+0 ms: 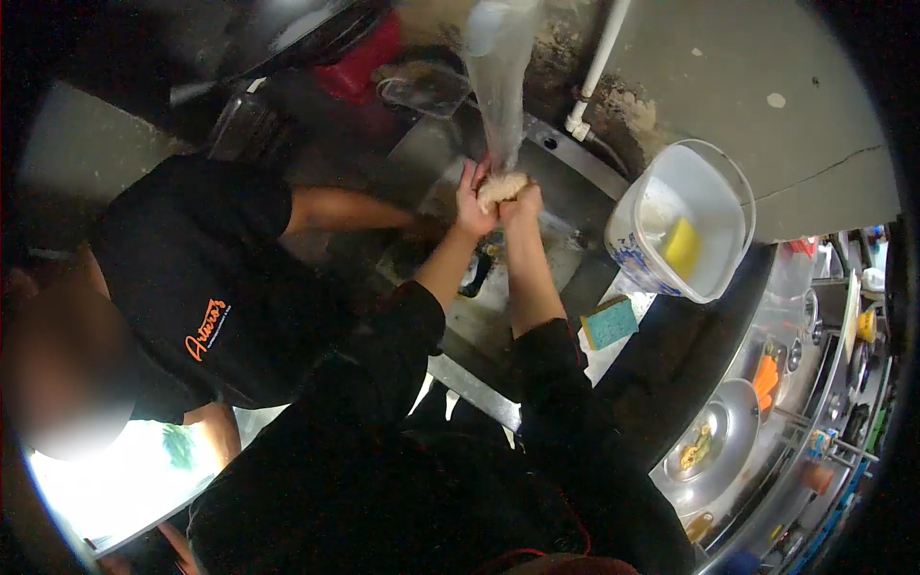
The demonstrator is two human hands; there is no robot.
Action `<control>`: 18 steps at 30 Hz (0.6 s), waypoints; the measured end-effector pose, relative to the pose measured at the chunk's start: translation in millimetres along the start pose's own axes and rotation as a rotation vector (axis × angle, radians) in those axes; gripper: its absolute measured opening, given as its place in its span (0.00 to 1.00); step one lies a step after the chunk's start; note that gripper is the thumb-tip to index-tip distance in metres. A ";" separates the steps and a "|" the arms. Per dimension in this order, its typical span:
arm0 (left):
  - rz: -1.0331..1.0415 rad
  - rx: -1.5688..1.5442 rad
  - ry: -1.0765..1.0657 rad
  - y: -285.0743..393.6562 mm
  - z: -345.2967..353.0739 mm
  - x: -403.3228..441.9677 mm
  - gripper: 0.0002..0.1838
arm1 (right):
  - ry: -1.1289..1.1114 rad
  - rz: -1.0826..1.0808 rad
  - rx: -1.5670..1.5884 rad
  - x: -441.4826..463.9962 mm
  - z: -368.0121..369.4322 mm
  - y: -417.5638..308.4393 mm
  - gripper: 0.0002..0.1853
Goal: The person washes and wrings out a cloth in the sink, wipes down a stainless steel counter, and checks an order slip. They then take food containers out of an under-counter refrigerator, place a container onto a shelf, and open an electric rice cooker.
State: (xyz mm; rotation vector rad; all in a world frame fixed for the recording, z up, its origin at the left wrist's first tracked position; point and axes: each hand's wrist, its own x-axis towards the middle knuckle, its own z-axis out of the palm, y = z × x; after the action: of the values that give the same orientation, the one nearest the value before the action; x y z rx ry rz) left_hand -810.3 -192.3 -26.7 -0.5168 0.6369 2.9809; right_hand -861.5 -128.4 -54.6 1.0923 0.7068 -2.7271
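Observation:
My left hand (472, 204) is palm up over the sink, its fingers reaching toward the wall. A pale, cream-coloured lumpy thing (502, 190) rests against its palm; I cannot make out its kind. My right hand (522, 203) is curled closed around the thing's right end. Just above both hands hangs a translucent, plastic-looking sleeve (500, 86), its lower end close to my fingers. Below my wrists lies the metal sink (470, 316), with dark items in it that I cannot tell apart.
A white bucket (628, 216) with a yellow sponge (681, 249) inside stands right of the sink. Nearer lies a green-and-yellow sponge (609, 323). A co-worker in a black shirt (230, 287) reaches into the sink from the left. Metal bowls (738, 431) stand far right.

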 end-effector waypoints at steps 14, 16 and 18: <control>0.548 1.553 -0.039 -1.3 21.8 11.4 0.20 | -0.517 0.326 0.237 1.0 -34.8 13.1 0.20; 0.682 1.529 -0.055 -2.9 15.2 -0.8 0.21 | -0.742 0.454 0.327 37.8 -41.2 26.7 0.20; 0.759 1.316 0.160 -15.4 -2.1 -5.9 0.18 | -0.906 0.559 0.275 53.1 -45.1 25.2 0.19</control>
State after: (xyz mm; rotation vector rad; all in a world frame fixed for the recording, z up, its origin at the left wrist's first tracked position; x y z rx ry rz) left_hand -802.3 -179.0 -32.5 -0.3887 2.8958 2.1087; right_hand -865.3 -126.5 -128.5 -0.0264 -0.1053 -2.4372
